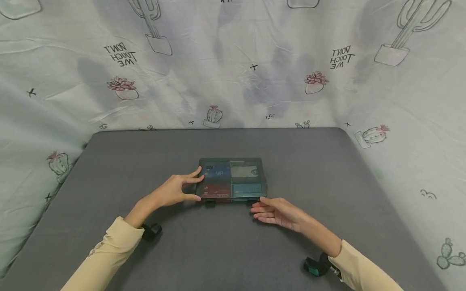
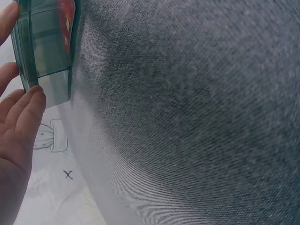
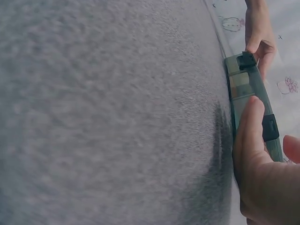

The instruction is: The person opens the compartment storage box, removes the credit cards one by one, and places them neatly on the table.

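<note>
A flat, dark see-through box [image 1: 233, 178] with a closed lid lies on the grey table [image 1: 218, 250]; coloured cards show through it in separate compartments. My left hand [image 1: 174, 190] holds its left front corner, with fingers over the lid and the thumb on the front edge by the left latch [image 1: 210, 201]. The left wrist view shows the fingertips [image 2: 28, 105] against the box [image 2: 44, 47]. My right hand [image 1: 276, 210] lies at the front right with straight fingers. Its thumb [image 3: 251, 126] presses the front edge of the box [image 3: 243, 86] beside the right latch [image 3: 269, 127].
A cactus-print cloth [image 1: 233, 60] hangs behind the table and down both sides. Grey tabletop spreads around the box. Black camera mounts [image 1: 152, 230] [image 1: 316, 266] sit at both wrists, just above the table.
</note>
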